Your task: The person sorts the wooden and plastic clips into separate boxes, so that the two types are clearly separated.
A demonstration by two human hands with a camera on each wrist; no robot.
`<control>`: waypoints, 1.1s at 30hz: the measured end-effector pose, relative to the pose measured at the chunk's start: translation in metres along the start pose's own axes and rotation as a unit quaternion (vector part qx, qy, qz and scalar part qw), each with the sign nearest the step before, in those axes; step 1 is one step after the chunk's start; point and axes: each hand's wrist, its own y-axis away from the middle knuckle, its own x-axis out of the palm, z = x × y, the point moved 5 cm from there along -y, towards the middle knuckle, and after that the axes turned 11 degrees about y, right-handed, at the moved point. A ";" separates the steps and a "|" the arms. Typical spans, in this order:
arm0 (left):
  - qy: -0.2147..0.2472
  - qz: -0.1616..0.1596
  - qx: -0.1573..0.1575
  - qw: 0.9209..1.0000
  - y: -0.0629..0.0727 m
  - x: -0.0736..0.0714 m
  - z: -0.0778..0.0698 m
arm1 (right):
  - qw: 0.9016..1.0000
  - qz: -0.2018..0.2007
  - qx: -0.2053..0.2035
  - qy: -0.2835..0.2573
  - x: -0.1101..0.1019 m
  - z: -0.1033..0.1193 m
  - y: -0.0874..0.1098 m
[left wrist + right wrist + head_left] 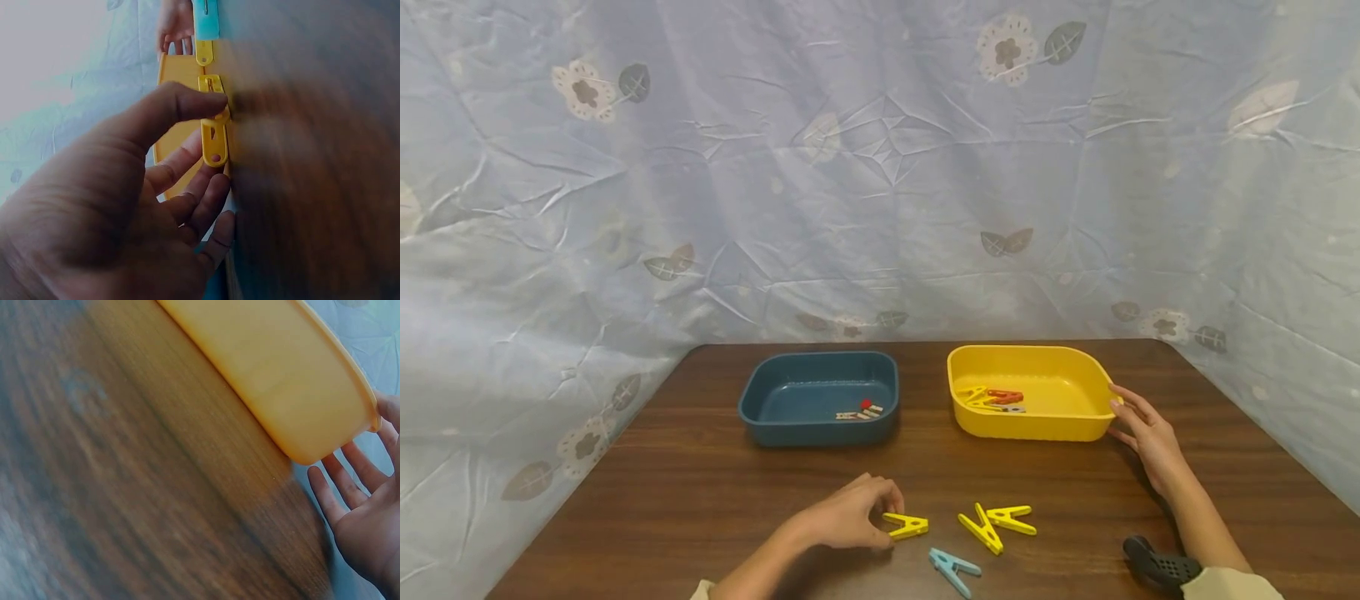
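My left hand [850, 512] pinches a yellow clothespin [910, 527] by its legs, low over the table. In the left wrist view the thumb lies across this clothespin [214, 140], with the fingers bent behind it. Two more yellow clothespins [981, 530] [1013, 518] lie close together to its right, and a light blue clothespin [953, 569] is nearer the front. My right hand [1150, 442] touches the right end of a yellow basin [1030, 427], fingers extended along its rim and outer wall. Yellow, red and greyish clothespins [1004, 397] rest inside that basin, at its left.
A dark blue basin [820, 434] stands to the left of the yellow one, holding several small wooden clips [859, 414] and a red piece [867, 404]. A black perforated object [1157, 567] lies by the right forearm. Patterned cloth [887, 208] hangs behind the brown table [700, 500].
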 end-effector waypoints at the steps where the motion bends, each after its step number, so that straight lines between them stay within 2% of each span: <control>1: 0.005 0.000 -0.001 1.000 0.000 0.000 0.001 | 1.000 0.000 0.000 -0.001 0.000 0.000 0.000; 8: 0.036 -0.011 0.019 0.999 -0.001 0.002 0.007 | 1.000 0.003 0.000 0.013 0.000 -0.001 0.003; 11: 0.059 -0.006 0.023 0.998 -0.001 0.002 0.006 | 1.000 0.007 -0.003 0.019 0.001 -0.001 0.004; 17: 0.098 -0.019 0.024 0.995 -0.004 -0.004 -0.001 | 1.000 0.006 -0.002 0.008 0.003 0.001 0.002; 20: 0.104 -0.028 0.028 0.994 -0.006 -0.009 -0.006 | 1.000 0.007 0.000 0.010 0.002 0.001 0.001; 27: 0.073 -0.056 0.049 0.995 -0.014 -0.022 -0.014 | 1.000 0.001 -0.004 0.023 0.000 0.002 0.001; 33: 0.089 -0.057 0.036 0.994 -0.026 -0.023 -0.014 | 1.000 0.001 0.005 0.028 0.000 0.001 0.002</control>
